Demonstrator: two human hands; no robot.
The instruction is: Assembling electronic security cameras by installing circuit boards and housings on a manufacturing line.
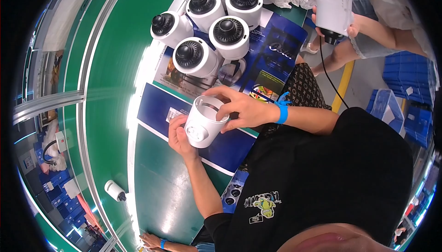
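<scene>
A white hollow cylindrical housing (pixel 205 124), with its mouth facing up and a round boss on its side, is held above the dark blue printed cardboard. My left hand (pixel 182 137) is closed round its lower left side, with the thumb against the wall. On the other side my right hand (pixel 244 109) grips the rim, fingers bent over the edge and into the opening. Whether those fingers also hold a small part inside cannot be seen. Just beyond my hands stand several white housings with black ribbed tops (pixel 195 56).
A co-worker's hands hold another white housing (pixel 334 12) at the upper right, with a black cable hanging near. One white unit (pixel 115 190) lies on the green surface (pixel 108 86) to the left. Another person's hand (pixel 151 241) rests at the bottom. Blue crates (pixel 407 75) stand on the right.
</scene>
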